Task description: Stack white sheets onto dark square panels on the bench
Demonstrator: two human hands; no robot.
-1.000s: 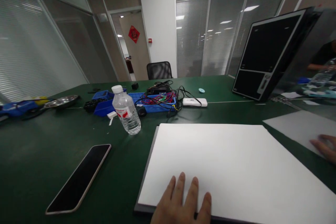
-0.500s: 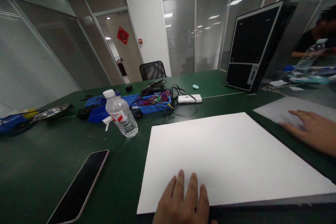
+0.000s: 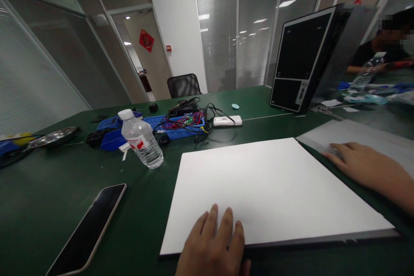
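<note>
The sheet, lower centre, now hides the left edge of the board; left hand flat, released; right hand unclear.

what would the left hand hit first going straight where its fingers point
Past the white sheet, the left hand would probably meet the white box first, though depth is hard to judge.

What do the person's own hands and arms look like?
The left hand and right hand are bare, with no gloves or rings visible. The visible right forearm shows no sleeve or watch; the left forearm is out of frame.
</note>
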